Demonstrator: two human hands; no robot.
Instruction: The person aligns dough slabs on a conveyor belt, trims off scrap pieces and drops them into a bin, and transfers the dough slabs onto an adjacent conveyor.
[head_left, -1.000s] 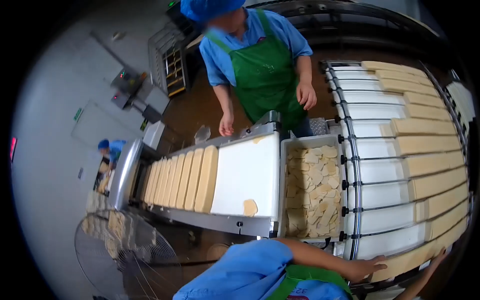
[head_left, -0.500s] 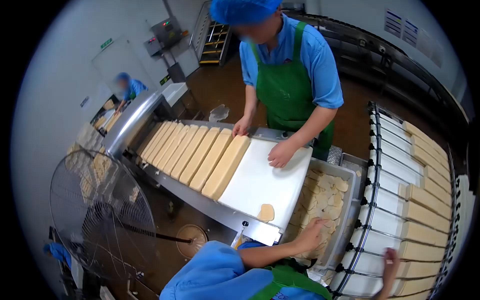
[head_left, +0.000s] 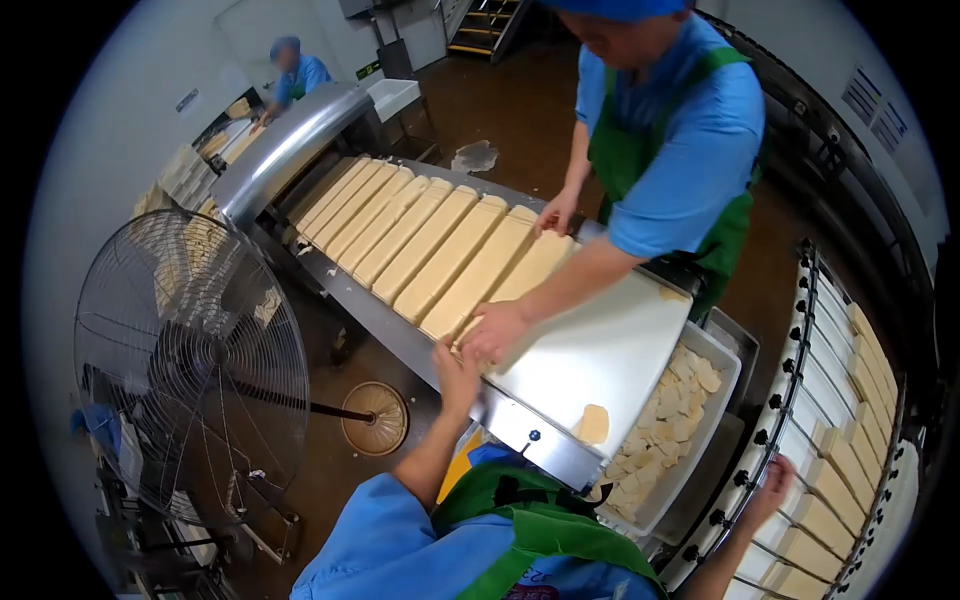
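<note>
Several long, pale dough slabs [head_left: 432, 240] lie side by side on the white conveyor belt [head_left: 575, 340]. My left hand [head_left: 457, 378] reaches to the near end of the last slabs in the row, its fingers stretched out and touching that end. Right beside it, a co-worker's hand [head_left: 497, 330] rests on the last slab [head_left: 530, 265], and their other hand [head_left: 558, 212] is at its far end. Off to the right, my right hand [head_left: 770, 490] hovers by the rail of a second conveyor [head_left: 800, 350], fingers slightly bent and apart, holding nothing.
A grey bin [head_left: 715, 400] of flat dough scraps stands under the belt's end. One round scrap [head_left: 593, 424] lies on the belt. More slabs [head_left: 835, 490] sit on the right conveyor. A big fan [head_left: 195, 365] stands left; another person [head_left: 298, 75] works behind the metal hood [head_left: 295, 145].
My left hand has gone from above the scrap bin to the slabs' near end. The co-worker has leaned in, one hand crossing to the near end. My view has shifted; my right hand stays by the right conveyor.
</note>
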